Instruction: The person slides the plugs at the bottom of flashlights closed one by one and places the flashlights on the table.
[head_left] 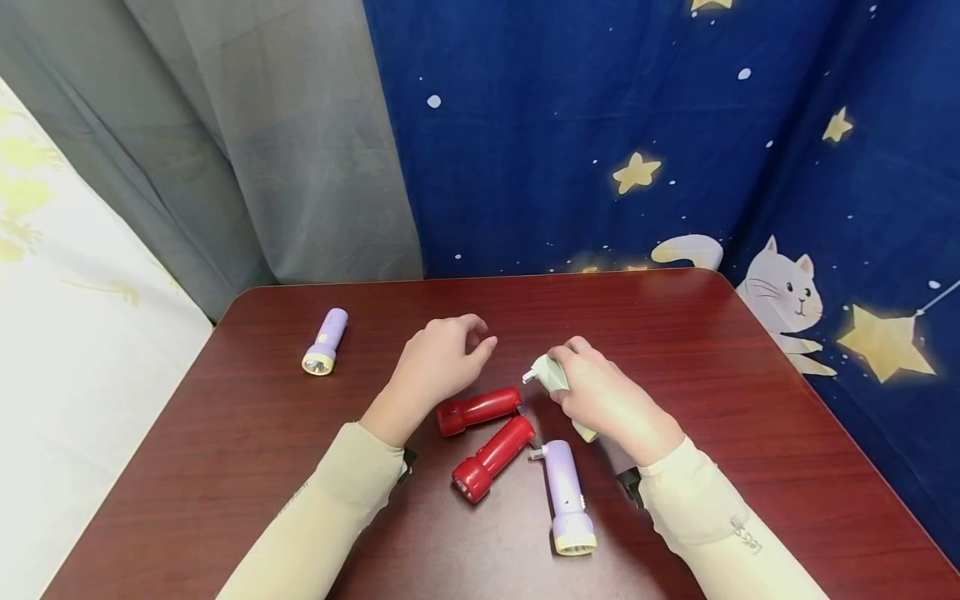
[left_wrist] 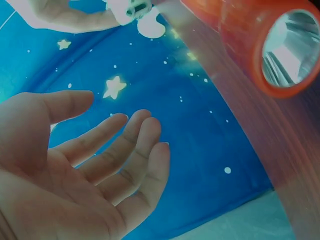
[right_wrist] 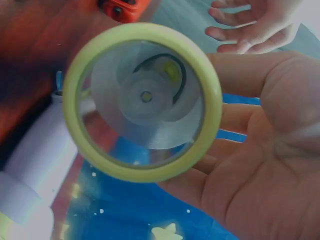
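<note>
My right hand (head_left: pixel 603 396) grips a pale green flashlight (head_left: pixel 551 373) with a yellow rim; metal plug prongs stick out at its far end. In the right wrist view the round lens (right_wrist: pixel 145 100) of that flashlight faces the camera. My left hand (head_left: pixel 442 358) hovers with relaxed fingers and holds nothing, just beyond a red flashlight (head_left: pixel 480 410). A second red flashlight (head_left: pixel 495 458) lies nearer, tilted the same way. Beside it, a purple flashlight (head_left: pixel 566 496) with a yellow rim lies with its prongs out, left of my right wrist.
Another purple flashlight (head_left: pixel 327 340) lies apart at the table's back left. All of them are on a dark red-brown wooden table (head_left: pixel 247 467). Behind its far edge hang a grey curtain (head_left: pixel 300 150) and a blue starry curtain (head_left: pixel 540 142).
</note>
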